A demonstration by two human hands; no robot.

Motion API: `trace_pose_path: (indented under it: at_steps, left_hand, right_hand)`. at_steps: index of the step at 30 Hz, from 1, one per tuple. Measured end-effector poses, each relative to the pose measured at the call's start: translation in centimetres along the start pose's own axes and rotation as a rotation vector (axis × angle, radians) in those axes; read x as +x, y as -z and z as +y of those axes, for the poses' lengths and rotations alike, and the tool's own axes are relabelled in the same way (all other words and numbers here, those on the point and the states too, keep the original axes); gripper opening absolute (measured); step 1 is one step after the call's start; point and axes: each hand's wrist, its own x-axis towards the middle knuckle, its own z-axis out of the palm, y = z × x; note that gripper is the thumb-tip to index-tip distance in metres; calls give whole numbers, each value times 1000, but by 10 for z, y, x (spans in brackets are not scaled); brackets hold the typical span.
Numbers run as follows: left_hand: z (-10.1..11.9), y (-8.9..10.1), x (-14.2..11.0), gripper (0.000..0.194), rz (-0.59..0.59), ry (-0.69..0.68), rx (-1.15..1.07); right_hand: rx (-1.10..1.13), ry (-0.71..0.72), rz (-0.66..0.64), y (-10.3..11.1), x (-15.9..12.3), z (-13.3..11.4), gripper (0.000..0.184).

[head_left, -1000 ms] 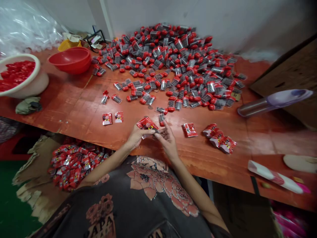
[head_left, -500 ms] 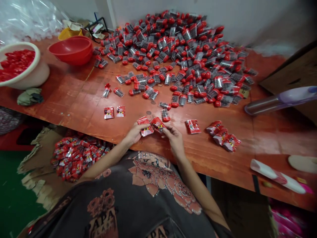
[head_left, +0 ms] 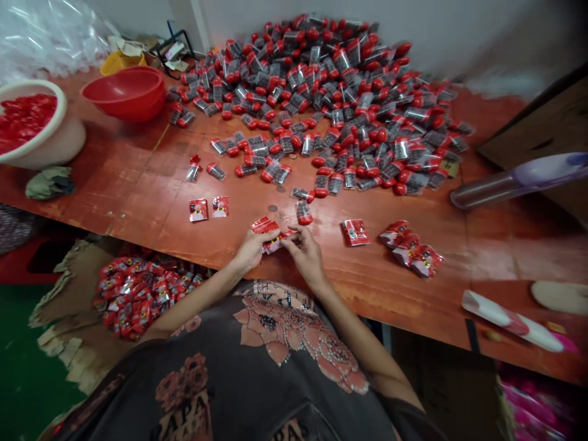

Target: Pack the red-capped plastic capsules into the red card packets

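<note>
My left hand [head_left: 249, 250] is closed on a small stack of red printed packets [head_left: 265, 226], held low over the near edge of the table. Close beside it, my right hand [head_left: 305, 256] pinches another red packet [head_left: 288, 234], mostly covered by my fingers. Just beyond my right fingers lies a small clear bottle with a red cap [head_left: 304, 213] and dark contents. Two flat red packets rest to the left, one being a red square packet [head_left: 198, 210]. Right of my hands is a red packet stack [head_left: 355, 233], then a cluster of puffed packets [head_left: 412, 249].
A large heap of red-capped bottles [head_left: 294, 92] covers the back of the table. At left stand a red bowl [head_left: 124, 92] and a white tub [head_left: 68, 131] of red caps. A carton [head_left: 135, 294] of filled packets sits below. A purple-handled tube [head_left: 487, 193] lies right.
My right hand has moved left with its packet, closing the gap to the packets in my left hand. The whole view has shifted slightly.
</note>
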Motion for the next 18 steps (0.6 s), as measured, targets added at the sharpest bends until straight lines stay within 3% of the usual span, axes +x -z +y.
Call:
trace_pose_path:
  at_steps: [5,10,15,18]
  left_hand:
    - [0,3,2,27,37,-29,-17]
    - [8,4,10,31,123,-62,-75]
    - [16,0,13,23,150,-4,-125]
    - [19,-2,16,18,195,74,-197]
  right_hand:
    - [-102,46,-56,10,9,8,36]
    - [-634,234,31,47,46,11,34]
    - [-801,365,-233,74,88,17,30]
    - [-838,354,-255,72,86,14,26]
